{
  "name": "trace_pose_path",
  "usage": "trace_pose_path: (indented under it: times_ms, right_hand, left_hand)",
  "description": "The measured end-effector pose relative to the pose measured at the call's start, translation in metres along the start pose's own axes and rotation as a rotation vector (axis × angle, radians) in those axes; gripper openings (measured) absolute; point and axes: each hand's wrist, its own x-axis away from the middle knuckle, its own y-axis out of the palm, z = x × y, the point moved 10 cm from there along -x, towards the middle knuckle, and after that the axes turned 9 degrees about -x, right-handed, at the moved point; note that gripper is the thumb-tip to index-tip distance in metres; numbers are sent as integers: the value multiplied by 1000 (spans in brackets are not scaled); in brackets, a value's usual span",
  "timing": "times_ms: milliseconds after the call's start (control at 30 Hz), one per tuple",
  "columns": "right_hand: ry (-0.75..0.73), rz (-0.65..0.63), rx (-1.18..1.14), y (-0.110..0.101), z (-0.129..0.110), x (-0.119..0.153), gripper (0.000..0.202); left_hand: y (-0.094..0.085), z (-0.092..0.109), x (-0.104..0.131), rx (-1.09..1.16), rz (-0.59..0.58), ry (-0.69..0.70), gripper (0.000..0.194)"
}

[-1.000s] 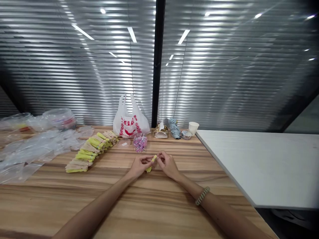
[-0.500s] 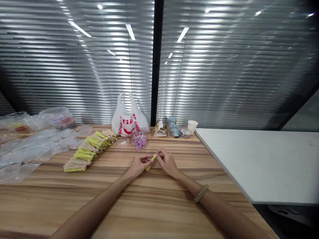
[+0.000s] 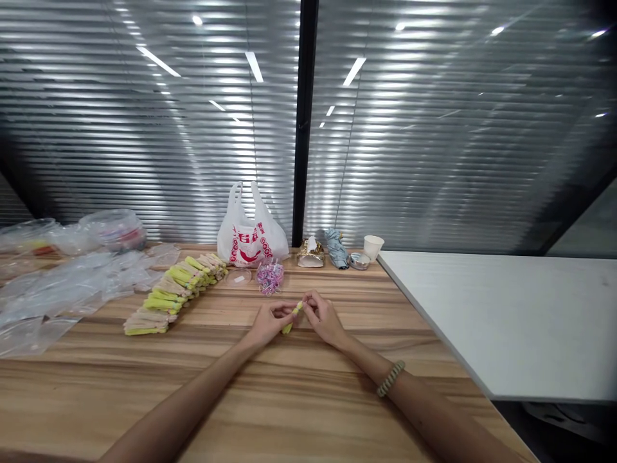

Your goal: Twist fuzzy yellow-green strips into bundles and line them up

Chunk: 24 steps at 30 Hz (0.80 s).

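Note:
Between my hands, above the wooden table, is a small narrow yellow bundle (image 3: 288,328), held at a slant. My left hand (image 3: 267,321) is closed, pinching it between thumb and fingers near its middle. At its upper end my right hand (image 3: 324,318) is closed too, thumb and fingertips pressed together; whether a small band is in them is too small to tell. Left of my hands lies a long overlapping row of yellow and beige bundles (image 3: 168,292). A pile of small pink and purple bands (image 3: 270,276) sits just beyond my left hand.
A clear round lid (image 3: 238,276) lies beside the bands. Behind stand a white plastic bag (image 3: 250,241), a gold tissue pack (image 3: 311,254), a folded blue umbrella-like thing (image 3: 337,249), a tape roll (image 3: 359,260) and a paper cup (image 3: 373,247). Clear plastic bags (image 3: 72,283) cover the left; a white table (image 3: 520,321) adjoins right.
The whole view has shifted very slightly. Both hands keep their hold on the yellow bundle, with hardly any visible movement.

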Motion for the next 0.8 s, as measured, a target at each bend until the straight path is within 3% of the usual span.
trace_pose_path:
  times_ms: [800]
  right_hand:
    - [-7,3,18,0,1,-1,7]
  left_hand:
    - [-1,-2,-1,-2,11,12,43]
